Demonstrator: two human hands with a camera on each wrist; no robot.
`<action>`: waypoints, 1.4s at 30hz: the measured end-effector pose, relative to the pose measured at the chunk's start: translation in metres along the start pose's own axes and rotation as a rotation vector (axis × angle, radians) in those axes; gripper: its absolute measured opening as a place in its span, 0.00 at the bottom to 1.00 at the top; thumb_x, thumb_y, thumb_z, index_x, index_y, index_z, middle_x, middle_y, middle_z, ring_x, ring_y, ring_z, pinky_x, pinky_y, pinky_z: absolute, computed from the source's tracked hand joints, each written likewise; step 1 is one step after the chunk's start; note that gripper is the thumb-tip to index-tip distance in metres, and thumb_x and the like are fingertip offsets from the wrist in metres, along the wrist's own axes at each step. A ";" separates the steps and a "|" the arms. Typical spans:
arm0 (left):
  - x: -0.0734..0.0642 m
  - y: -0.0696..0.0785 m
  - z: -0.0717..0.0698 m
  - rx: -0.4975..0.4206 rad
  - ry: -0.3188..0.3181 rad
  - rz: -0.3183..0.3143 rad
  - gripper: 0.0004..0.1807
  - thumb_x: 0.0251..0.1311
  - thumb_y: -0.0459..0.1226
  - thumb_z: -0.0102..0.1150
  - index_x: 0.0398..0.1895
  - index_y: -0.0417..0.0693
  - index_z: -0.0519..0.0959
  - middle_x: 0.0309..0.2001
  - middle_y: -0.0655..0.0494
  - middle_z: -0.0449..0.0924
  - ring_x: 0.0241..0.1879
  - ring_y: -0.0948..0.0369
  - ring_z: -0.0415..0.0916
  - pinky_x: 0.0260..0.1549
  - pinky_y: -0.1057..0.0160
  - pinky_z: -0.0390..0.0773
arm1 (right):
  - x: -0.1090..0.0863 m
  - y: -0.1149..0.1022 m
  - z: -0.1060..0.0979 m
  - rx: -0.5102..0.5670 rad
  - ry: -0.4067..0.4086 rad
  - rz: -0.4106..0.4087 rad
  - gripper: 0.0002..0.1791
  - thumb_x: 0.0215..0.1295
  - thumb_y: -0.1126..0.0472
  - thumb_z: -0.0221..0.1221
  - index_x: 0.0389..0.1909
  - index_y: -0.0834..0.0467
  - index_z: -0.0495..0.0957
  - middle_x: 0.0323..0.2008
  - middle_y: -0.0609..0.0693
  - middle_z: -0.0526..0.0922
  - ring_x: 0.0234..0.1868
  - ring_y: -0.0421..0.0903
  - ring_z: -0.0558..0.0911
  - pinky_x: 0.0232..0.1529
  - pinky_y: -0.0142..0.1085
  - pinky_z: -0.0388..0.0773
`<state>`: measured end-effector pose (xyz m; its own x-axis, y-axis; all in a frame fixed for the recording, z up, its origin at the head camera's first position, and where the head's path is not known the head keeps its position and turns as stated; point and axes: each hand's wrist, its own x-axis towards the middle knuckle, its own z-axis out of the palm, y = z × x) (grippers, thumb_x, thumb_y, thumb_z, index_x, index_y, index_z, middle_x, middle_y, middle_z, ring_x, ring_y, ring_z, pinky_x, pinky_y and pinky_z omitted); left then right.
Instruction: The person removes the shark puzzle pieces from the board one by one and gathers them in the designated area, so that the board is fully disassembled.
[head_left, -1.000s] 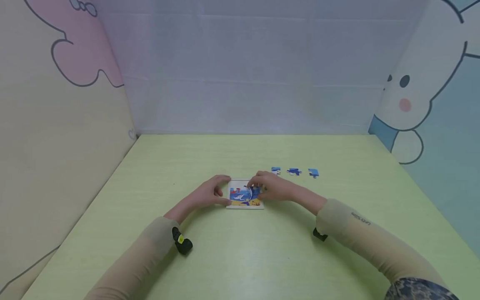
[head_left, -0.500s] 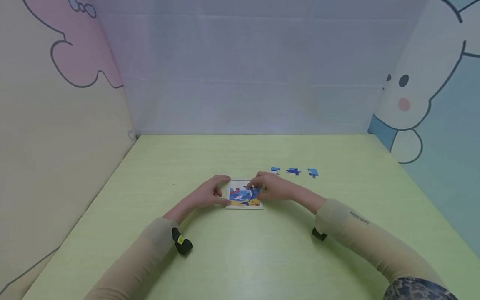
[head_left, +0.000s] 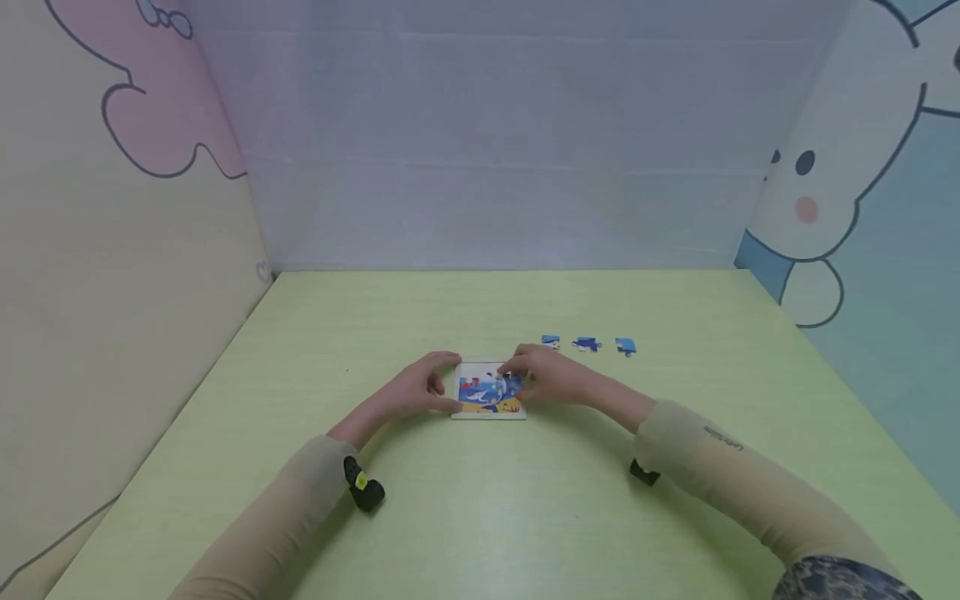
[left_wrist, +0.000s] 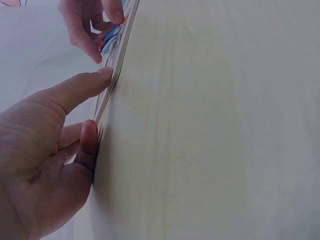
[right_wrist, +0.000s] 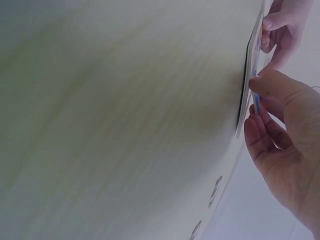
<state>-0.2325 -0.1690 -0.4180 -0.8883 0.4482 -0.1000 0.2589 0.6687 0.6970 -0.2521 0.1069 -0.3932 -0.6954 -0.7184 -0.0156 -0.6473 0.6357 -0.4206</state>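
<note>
A small jigsaw board with a pale border and a blue sea picture lies mid-table in the head view. At its left side, my left hand grips it, thumb at the near corner and fingers at the far one. My right hand is over the board's right part, pinching a blue jigsaw piece between thumb and fingers. That piece stands tilted over the picture in the left wrist view; from the right wrist its blue edge shows at the fingertips. Fingers partly hide the picture's right side.
Beyond the right hand, a row of loose jigsaw pieces lies on the table: one partly hidden piece, a darker piece and a light blue piece. Printed side walls and a pale back sheet enclose the table.
My right hand has shifted very slightly to the right with the piece at its fingertips. The left hand keeps its grip on the board, and the loose pieces stay put.
</note>
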 end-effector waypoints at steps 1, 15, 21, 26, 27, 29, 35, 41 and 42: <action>0.000 0.000 0.000 0.001 0.001 0.001 0.45 0.52 0.43 0.73 0.74 0.47 0.63 0.71 0.48 0.63 0.39 0.61 0.71 0.42 0.65 0.72 | -0.001 0.001 0.000 -0.002 0.008 0.005 0.24 0.58 0.64 0.66 0.57 0.56 0.81 0.44 0.50 0.81 0.44 0.43 0.78 0.48 0.35 0.78; -0.003 0.000 -0.001 -0.010 0.009 0.000 0.45 0.52 0.42 0.73 0.73 0.46 0.64 0.70 0.48 0.64 0.40 0.61 0.71 0.42 0.64 0.72 | -0.034 0.036 -0.004 0.035 0.095 0.058 0.22 0.57 0.64 0.66 0.55 0.57 0.81 0.42 0.47 0.81 0.40 0.41 0.76 0.40 0.32 0.75; -0.002 -0.001 -0.001 -0.014 0.005 -0.002 0.45 0.52 0.43 0.73 0.74 0.47 0.63 0.71 0.49 0.63 0.40 0.61 0.71 0.43 0.64 0.72 | -0.057 0.061 -0.013 0.087 0.102 0.081 0.20 0.60 0.65 0.65 0.55 0.56 0.81 0.45 0.48 0.83 0.42 0.42 0.79 0.44 0.35 0.79; -0.003 -0.001 -0.002 -0.008 0.005 -0.004 0.45 0.53 0.43 0.73 0.74 0.47 0.63 0.70 0.49 0.64 0.40 0.61 0.71 0.42 0.64 0.72 | -0.078 0.083 -0.021 0.088 0.122 0.106 0.20 0.61 0.65 0.64 0.55 0.56 0.81 0.45 0.49 0.81 0.42 0.43 0.80 0.46 0.37 0.79; -0.003 -0.001 -0.002 -0.005 0.006 -0.004 0.45 0.52 0.43 0.73 0.74 0.47 0.63 0.70 0.49 0.64 0.39 0.61 0.71 0.42 0.64 0.72 | -0.082 0.088 -0.023 0.082 0.128 0.107 0.20 0.61 0.65 0.64 0.55 0.56 0.81 0.44 0.49 0.81 0.42 0.43 0.80 0.46 0.37 0.80; -0.002 -0.002 -0.003 -0.001 0.007 -0.003 0.45 0.52 0.43 0.73 0.73 0.47 0.63 0.69 0.49 0.65 0.39 0.61 0.71 0.42 0.64 0.72 | -0.089 0.095 -0.026 0.068 0.136 0.111 0.20 0.60 0.65 0.65 0.55 0.57 0.81 0.44 0.49 0.81 0.42 0.43 0.80 0.45 0.36 0.80; -0.002 -0.003 -0.003 0.007 0.008 -0.005 0.45 0.52 0.43 0.73 0.73 0.47 0.63 0.69 0.49 0.65 0.39 0.61 0.71 0.41 0.65 0.72 | -0.105 0.110 -0.034 0.048 0.139 0.155 0.21 0.60 0.65 0.66 0.55 0.57 0.81 0.42 0.49 0.82 0.42 0.43 0.80 0.44 0.35 0.80; -0.002 -0.003 -0.003 0.008 0.005 -0.014 0.45 0.53 0.44 0.73 0.74 0.48 0.63 0.69 0.49 0.65 0.39 0.61 0.71 0.41 0.65 0.72 | -0.118 0.117 -0.038 0.074 0.116 0.173 0.21 0.61 0.65 0.65 0.57 0.57 0.81 0.41 0.50 0.80 0.43 0.45 0.80 0.45 0.37 0.80; -0.002 -0.003 -0.003 0.008 0.004 -0.015 0.45 0.53 0.44 0.73 0.74 0.48 0.63 0.69 0.50 0.65 0.39 0.62 0.71 0.41 0.65 0.73 | -0.119 0.118 -0.039 0.079 0.115 0.172 0.22 0.61 0.65 0.65 0.57 0.57 0.81 0.42 0.50 0.80 0.44 0.45 0.80 0.45 0.37 0.80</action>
<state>-0.2325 -0.1733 -0.4178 -0.8936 0.4358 -0.1075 0.2488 0.6803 0.6894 -0.2578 0.2785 -0.4059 -0.8277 -0.5611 0.0084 -0.4923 0.7189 -0.4907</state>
